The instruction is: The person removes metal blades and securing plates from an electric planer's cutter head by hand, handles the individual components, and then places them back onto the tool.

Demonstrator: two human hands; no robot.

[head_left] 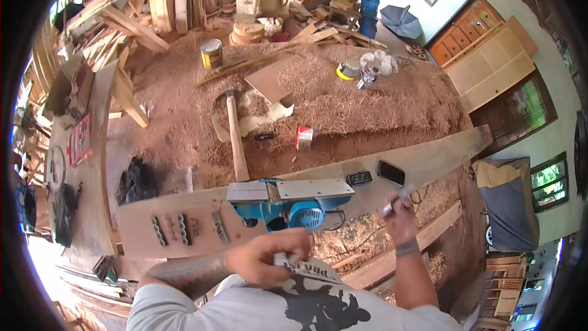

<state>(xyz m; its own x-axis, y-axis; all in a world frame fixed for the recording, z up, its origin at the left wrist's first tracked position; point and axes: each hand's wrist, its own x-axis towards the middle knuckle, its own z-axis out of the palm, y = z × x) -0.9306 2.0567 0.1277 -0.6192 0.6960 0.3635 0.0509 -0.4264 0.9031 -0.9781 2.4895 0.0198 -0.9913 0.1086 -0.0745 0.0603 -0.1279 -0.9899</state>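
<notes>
Planer [300, 190] lies sole-up near the left hand [269, 258].

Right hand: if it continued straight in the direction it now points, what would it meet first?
Probably the dark phone-like device on the wooden plank, though the height of the right hand is unclear, so it might pass above.

Field count: we tally two hands [266, 259], one electric planer [288, 191], one smartphone [391, 173], one wooden-handled hammer [234, 127], one umbrella [400, 21], one red-and-white container [304, 138].
</notes>
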